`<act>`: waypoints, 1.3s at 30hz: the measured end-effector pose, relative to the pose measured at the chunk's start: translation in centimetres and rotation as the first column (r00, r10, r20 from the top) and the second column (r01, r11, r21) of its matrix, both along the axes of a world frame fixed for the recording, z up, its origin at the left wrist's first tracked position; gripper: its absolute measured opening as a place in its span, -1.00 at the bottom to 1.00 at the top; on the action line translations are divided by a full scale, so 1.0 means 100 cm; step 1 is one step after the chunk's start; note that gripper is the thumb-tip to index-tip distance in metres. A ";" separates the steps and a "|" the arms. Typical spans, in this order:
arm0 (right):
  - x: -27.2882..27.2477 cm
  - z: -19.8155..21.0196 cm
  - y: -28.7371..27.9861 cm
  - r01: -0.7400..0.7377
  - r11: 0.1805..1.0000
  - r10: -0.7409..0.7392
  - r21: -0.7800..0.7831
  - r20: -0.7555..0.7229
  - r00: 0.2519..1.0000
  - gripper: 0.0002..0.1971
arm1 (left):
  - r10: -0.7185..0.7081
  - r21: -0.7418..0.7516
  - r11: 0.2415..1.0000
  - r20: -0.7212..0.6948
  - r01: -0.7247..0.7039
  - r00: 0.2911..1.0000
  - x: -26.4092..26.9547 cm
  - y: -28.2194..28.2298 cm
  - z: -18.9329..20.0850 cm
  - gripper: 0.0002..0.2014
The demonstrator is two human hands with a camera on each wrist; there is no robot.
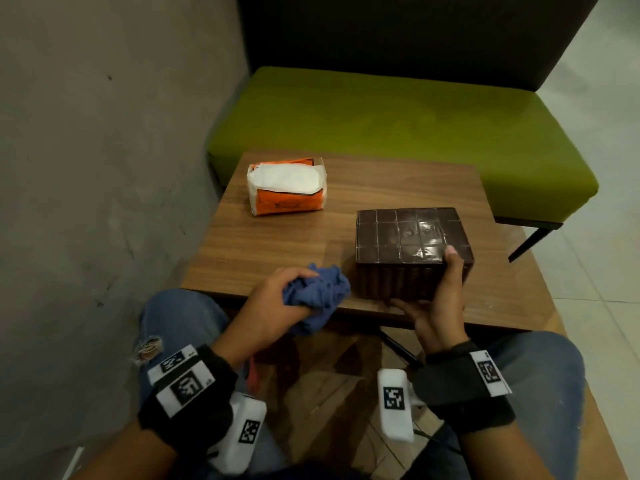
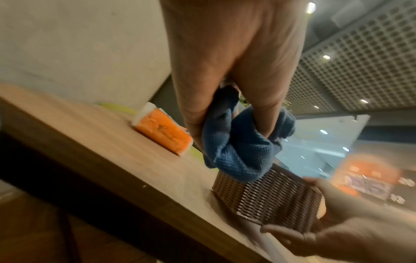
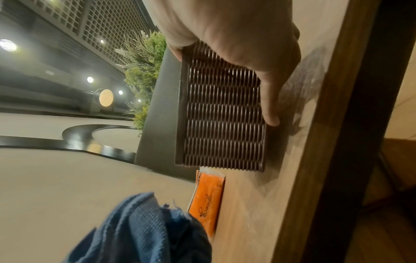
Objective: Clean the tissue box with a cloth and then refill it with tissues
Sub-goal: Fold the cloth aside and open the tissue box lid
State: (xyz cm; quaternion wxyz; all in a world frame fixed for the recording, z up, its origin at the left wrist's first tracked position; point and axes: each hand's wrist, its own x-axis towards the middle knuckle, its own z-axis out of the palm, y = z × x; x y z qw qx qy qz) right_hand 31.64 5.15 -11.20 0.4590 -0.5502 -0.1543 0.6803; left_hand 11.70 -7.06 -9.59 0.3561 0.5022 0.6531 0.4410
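Note:
A dark brown tissue box with a ribbed side stands near the table's front edge. My right hand grips its near right corner, thumb on the top edge and fingers along the bottom of the front face. My left hand holds a crumpled blue cloth just left of the box, at the table edge; the cloth sits close to the box's left side. An opened orange and white tissue pack lies at the table's far left.
The small wooden table stands against a grey wall on the left. A green bench with a dark back runs behind it. My knees in blue jeans sit under the near edge.

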 end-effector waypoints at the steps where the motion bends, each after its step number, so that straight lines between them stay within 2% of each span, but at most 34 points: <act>1: -0.002 -0.001 0.001 0.006 1.000 -0.006 -0.016 -0.001 1.000 0.00 | 0.046 0.013 0.999 -0.003 -0.046 0.999 -0.006 0.000 -0.002 -0.52; 3: -0.005 -0.005 0.004 0.018 0.999 -0.019 -0.036 -0.012 1.000 -0.07 | 0.092 0.024 0.995 -0.027 -0.092 0.995 -0.015 0.001 -0.004 -0.52; 6: -0.007 -0.006 0.011 0.009 0.999 -0.011 -0.050 -0.022 1.000 0.09 | 0.101 0.016 0.995 -0.031 -0.101 0.994 -0.025 0.001 -0.005 -0.47; 10: 0.003 -0.012 0.015 -0.003 0.999 0.004 -0.052 0.002 1.000 0.21 | 0.094 -0.014 0.995 0.022 -0.094 0.995 -0.033 -0.001 -0.003 -0.18; 12: 0.004 -0.005 0.007 -0.041 0.996 0.053 -0.074 0.176 0.983 0.39 | 0.124 0.009 0.992 0.090 -0.126 0.988 -0.035 -0.001 0.003 -0.25; 13: 0.003 0.001 -0.001 -0.034 0.999 0.044 -0.036 0.320 0.947 0.37 | 0.135 0.027 0.990 0.107 -0.139 0.985 -0.036 -0.001 0.006 -0.33; 14: 0.001 0.008 -0.011 -0.019 0.998 -0.012 0.064 0.450 0.893 0.26 | 0.138 0.054 0.988 0.100 -0.144 0.985 -0.037 -0.001 0.009 -0.42; 15: -0.005 0.019 -0.025 -0.024 0.972 -0.101 0.233 0.511 0.854 0.11 | 0.131 0.082 0.987 0.067 -0.136 0.989 -0.039 0.000 0.011 -0.51; 16: -0.014 0.031 -0.041 -0.074 0.895 -0.176 0.440 0.501 0.847 -0.06 | 0.115 0.108 0.987 0.034 -0.118 0.993 -0.041 0.001 0.014 -0.59; 17: -0.024 0.044 -0.055 -0.179 0.774 -0.180 0.607 0.482 0.857 -0.22 | 0.093 0.126 0.988 0.002 -0.093 0.996 -0.043 0.002 0.017 -0.65; 18: -0.036 0.049 -0.063 -0.319 0.638 -0.120 0.701 0.499 0.858 -0.33 | 0.069 0.143 0.988 -0.035 -0.064 0.997 -0.044 0.003 0.021 -0.66; 19: -0.047 0.051 -0.067 -0.468 0.514 -0.025 0.718 0.559 0.829 -0.40 | 0.044 0.164 0.986 -0.081 -0.031 0.996 -0.046 0.004 0.026 -0.65; 20: -0.058 0.049 -0.066 -0.600 0.426 0.083 0.677 0.631 0.771 -0.42 | 0.015 0.189 0.982 -0.126 0.009 0.992 -0.048 0.006 0.031 -0.63; 21: -0.068 0.048 -0.063 -0.708 0.373 0.200 0.600 0.693 0.692 -0.36 | -0.015 0.214 0.976 -0.164 0.051 0.986 -0.049 0.007 0.039 -0.63; 22: -0.077 0.047 -0.058 -0.780 0.353 0.322 0.516 0.716 0.619 -0.26 | -0.040 0.238 0.968 -0.183 0.084 0.982 -0.051 0.007 0.048 -0.64; 24: -0.090 0.043 -0.047 -0.857 0.313 0.508 0.409 0.690 0.515 -0.15 | -0.077 0.274 0.953 -0.179 0.125 0.981 -0.055 0.006 0.064 -0.67; 27: -0.097 0.039 -0.030 -0.904 0.214 0.580 0.369 0.697 0.422 -0.32 | -0.087 0.303 0.944 -0.151 0.130 0.985 -0.068 0.007 0.075 -0.71; 29: -0.101 0.044 -0.020 -0.933 0.175 0.629 0.314 0.693 0.352 -0.63 | -0.035 0.300 0.950 -0.159 0.083 0.987 -0.083 0.009 0.070 -0.75; 30: -0.102 0.044 -0.015 -0.946 0.164 0.631 0.280 0.708 0.319 -0.77 | 0.010 0.282 0.959 -0.165 0.037 0.986 -0.090 0.011 0.064 -0.77; 31: -0.104 0.045 -0.010 -0.954 0.170 0.625 0.246 0.721 0.298 -0.81 | 0.058 0.257 0.966 -0.163 -0.014 0.985 -0.097 0.012 0.057 -0.78; 33: -0.109 0.047 -0.001 -0.955 0.211 0.624 0.211 0.722 0.297 -0.74 | 0.153 0.221 0.968 -0.135 -0.121 0.979 -0.110 0.013 0.037 -0.74; 35: -0.118 0.044 0.008 -0.944 0.258 0.637 0.206 0.698 0.326 -0.79 | 0.241 0.203 0.956 -0.126 -0.213 0.962 -0.119 0.017 0.020 -0.72; 38: -0.141 0.031 0.015 -0.927 0.347 0.584 0.139 0.741 0.330 -0.72 | 0.301 0.058 0.954 -0.231 -0.296 0.925 -0.130 0.032 -0.003 -0.77; 39: -0.148 0.023 0.016 -0.922 0.373 0.526 0.106 0.794 0.305 -0.68 | 0.310 -0.014 0.946 -0.261 -0.324 0.914 -0.133 0.037 -0.010 -0.80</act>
